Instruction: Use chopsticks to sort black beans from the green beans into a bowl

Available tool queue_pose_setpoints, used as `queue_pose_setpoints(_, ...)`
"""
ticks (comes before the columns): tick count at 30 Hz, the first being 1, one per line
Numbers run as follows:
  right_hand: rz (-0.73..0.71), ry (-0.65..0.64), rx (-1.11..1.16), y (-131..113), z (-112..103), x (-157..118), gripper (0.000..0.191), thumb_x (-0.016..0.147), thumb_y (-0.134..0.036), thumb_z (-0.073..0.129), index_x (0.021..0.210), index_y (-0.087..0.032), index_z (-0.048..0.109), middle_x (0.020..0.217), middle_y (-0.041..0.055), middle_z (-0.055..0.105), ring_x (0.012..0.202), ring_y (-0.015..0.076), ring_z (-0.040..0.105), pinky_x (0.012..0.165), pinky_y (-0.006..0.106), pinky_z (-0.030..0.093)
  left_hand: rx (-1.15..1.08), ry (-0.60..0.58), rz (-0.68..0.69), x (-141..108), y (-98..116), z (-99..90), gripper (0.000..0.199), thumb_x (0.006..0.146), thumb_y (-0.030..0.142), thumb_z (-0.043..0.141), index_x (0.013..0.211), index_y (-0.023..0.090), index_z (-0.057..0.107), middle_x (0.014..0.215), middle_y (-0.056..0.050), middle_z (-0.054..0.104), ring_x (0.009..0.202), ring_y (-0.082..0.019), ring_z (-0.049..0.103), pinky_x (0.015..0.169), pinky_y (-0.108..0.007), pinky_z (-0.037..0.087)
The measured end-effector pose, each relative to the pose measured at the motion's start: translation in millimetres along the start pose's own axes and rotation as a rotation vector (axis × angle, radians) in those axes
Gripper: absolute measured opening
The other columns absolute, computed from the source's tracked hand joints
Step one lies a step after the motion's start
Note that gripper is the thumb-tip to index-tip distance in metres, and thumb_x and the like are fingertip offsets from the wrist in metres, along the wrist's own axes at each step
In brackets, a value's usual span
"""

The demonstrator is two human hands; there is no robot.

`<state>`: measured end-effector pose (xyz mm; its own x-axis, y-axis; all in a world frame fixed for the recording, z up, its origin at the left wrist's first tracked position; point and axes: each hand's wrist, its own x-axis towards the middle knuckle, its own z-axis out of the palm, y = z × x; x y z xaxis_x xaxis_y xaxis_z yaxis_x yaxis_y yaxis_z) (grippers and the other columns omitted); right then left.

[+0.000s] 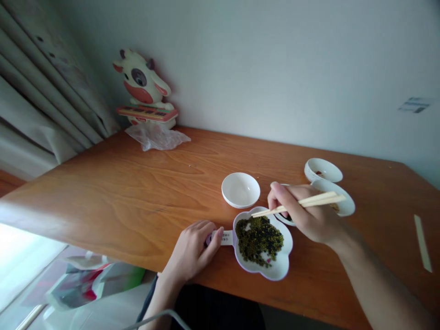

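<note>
My left hand (pixel 195 247) is closed around the handle of a white, flower-shaped dish (pixel 280 266) with a lilac rim, near the table's front edge. Small green beans (pixel 259 240) mixed with some dark ones lie in the dish, with a tiny reddish piece among them. A pair of wooden chopsticks (pixel 309 200) is pinched in my right hand (pixel 302 211), tips close together over the dish's upper edge. Whether the tips grip a bean is too small to tell. Just behind the dish stands an empty white bowl (pixel 240 190). My right hand partly hides another bowl with dark contents.
Two more white bowls, one at the back (pixel 323 170) and one nearer (pixel 345 201), hold small pieces at the right. A cow toy keyboard (pixel 144 87) and a clear plastic bag (pixel 158 137) sit at the back left. A pale strip (pixel 422 243) lies far right on the wooden table (pixel 137 206).
</note>
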<state>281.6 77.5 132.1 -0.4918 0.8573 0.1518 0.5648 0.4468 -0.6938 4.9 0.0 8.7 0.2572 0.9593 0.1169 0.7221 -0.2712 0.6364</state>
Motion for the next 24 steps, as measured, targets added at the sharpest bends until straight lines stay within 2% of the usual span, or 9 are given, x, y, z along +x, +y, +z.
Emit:
queue_pose_setpoints(4, 0.067, -0.070, -0.159, -22.1, -3.1, 19.4, 0.059, 0.110, -0.056, 0.037, 0.071, -0.020, 0.062, 0.059, -0.0013, 0.060, 0.056, 0.0140, 0.054, 0.058, 0.032, 0.033, -0.022, 0.020, 0.002, -0.1, -0.4, 2.2, 0.038, 0.110, 0.041, 0.044, 0.077, 0.023, 0.049, 0.079, -0.003, 0.064, 0.073, -0.019, 0.059, 0.070, -0.031, 0.042)
queue_pose_setpoints(10, 0.055, -0.101, -0.238, -24.5, 6.1, 23.0, 0.059, 0.111, -0.053, 0.035, 0.071, -0.020, 0.064, 0.059, 0.0012, 0.061, 0.055, 0.0151, 0.055, 0.058, 0.034, 0.028, -0.034, 0.025, 0.009, -0.2, -6.0, 7.3, 0.036, 0.111, 0.040, 0.044, 0.080, 0.023, 0.052, 0.081, -0.003, 0.066, 0.075, -0.020, 0.061, 0.072, -0.030, 0.044)
queue_pose_setpoints(15, -0.045, -0.162, -0.279, -21.5, 8.2, 20.8, 0.057, 0.110, -0.048, 0.038, 0.060, -0.019, 0.041, 0.052, -0.0027, 0.042, 0.050, 0.0121, 0.035, 0.056, 0.034, 0.022, -0.039, 0.025, 0.013, -1.9, -12.1, 10.8, 0.037, 0.111, 0.040, 0.042, 0.079, 0.023, 0.051, 0.077, -0.003, 0.063, 0.071, -0.019, 0.060, 0.069, -0.029, 0.045)
queue_pose_setpoints(17, -0.094, -0.189, -0.252, -20.2, 8.7, 21.9, 0.057, 0.110, -0.047, 0.038, 0.060, -0.019, 0.035, 0.052, -0.0028, 0.038, 0.051, 0.0121, 0.032, 0.056, 0.033, 0.022, -0.030, 0.027, 0.025, -2.0, -13.9, 10.8, 0.038, 0.112, 0.040, 0.042, 0.079, 0.023, 0.051, 0.076, -0.003, 0.062, 0.069, -0.019, 0.059, 0.068, -0.029, 0.045)
queue_pose_setpoints(21, -0.126, -0.246, -0.197, -17.4, 6.4, 23.9, 0.063, 0.110, -0.052, 0.036, 0.056, -0.020, 0.032, 0.051, -0.0013, 0.043, 0.049, 0.0123, 0.035, 0.056, 0.033, 0.023, -0.020, 0.007, 0.017, -1.3, -13.5, 8.4, 0.039, 0.112, 0.041, 0.041, 0.079, 0.023, 0.051, 0.076, -0.004, 0.062, 0.071, -0.019, 0.060, 0.068, -0.029, 0.046)
queue_pose_setpoints(24, -0.089, -0.272, -0.160, -15.9, 2.6, 23.5, 0.069, 0.110, -0.055, 0.031, 0.051, -0.020, 0.041, 0.052, 0.0018, 0.053, 0.051, 0.0140, 0.043, 0.058, 0.032, 0.028, -0.005, -0.001, -0.002, -1.1, -11.8, 7.0, 0.040, 0.112, 0.043, 0.041, 0.078, 0.023, 0.050, 0.075, -0.003, 0.061, 0.070, -0.019, 0.059, 0.068, -0.029, 0.045)
